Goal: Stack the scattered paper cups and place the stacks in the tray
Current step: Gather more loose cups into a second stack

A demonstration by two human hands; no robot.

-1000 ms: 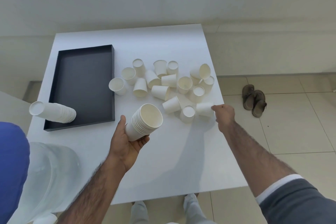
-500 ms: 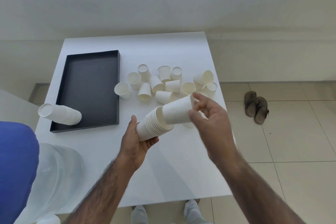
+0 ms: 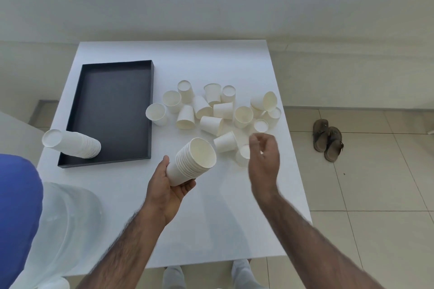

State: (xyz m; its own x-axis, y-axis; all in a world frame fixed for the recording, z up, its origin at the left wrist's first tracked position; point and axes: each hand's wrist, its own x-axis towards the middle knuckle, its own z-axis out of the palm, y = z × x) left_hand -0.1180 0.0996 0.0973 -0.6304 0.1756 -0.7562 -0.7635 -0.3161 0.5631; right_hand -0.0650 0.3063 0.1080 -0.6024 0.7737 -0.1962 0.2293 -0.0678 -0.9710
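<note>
1. Stack of cups (image 3: 192,162) gripped in left hand (image 3: 164,192), fingers (image 3: 187,184) curled under its base, mouth tilted up, above bench (image 3: 211,230).
2. Right hand (image 3: 264,162) poised just beside, fingers loosely curled, nothing held.
3. Loose cups (image 3: 211,124) scattered right of tray (image 3: 112,105).
4. Second stack (image 3: 72,144) laid sideways across tray's near-left corner.

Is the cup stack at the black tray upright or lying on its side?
Lying on its side: the cup stack shows its closed base leftward, beyond the black tray, and its rims inside it.
</note>
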